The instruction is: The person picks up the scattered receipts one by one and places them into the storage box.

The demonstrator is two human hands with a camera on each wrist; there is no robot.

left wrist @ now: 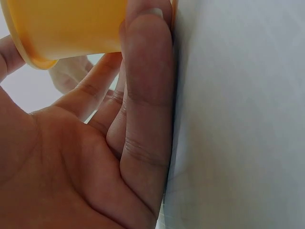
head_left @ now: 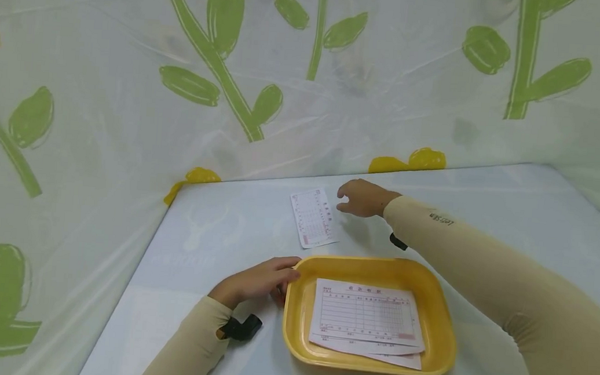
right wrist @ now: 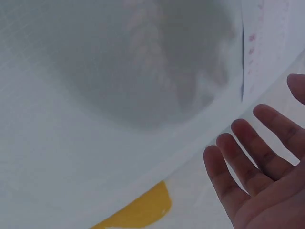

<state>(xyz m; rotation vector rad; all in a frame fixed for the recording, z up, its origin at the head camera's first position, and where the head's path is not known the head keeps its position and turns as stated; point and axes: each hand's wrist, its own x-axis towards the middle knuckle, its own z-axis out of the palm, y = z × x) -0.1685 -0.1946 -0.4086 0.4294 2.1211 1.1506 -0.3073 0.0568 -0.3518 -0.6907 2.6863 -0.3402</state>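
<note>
My left hand (head_left: pixel 259 280) holds the left side of a yellow plastic tray (head_left: pixel 292 320); the thumb reaches over the rim and the fingers lie along the outer wall in the left wrist view. Several printed receipt forms (head_left: pixel 366 317) lie in a loose stack inside the tray. Beyond it, a printed receipt slip (head_left: pixel 310 217) lies on the table, with another edge showing under it. Just right of this slip, my right hand (head_left: pixel 364 198) hovers with fingers spread and slightly bent, holding nothing. In the right wrist view, the slip's edge (right wrist: pixel 262 43) shows beyond the fingertips.
The white table (head_left: pixel 212 245) ends at a back edge against a white curtain (head_left: pixel 119 82) patterned with green leaves and yellow flowers. The right forearm in its beige sleeve (head_left: pixel 473 252) reaches over the table, right of the tray. A black wrist device (head_left: pixel 243 327) sits at my left wrist.
</note>
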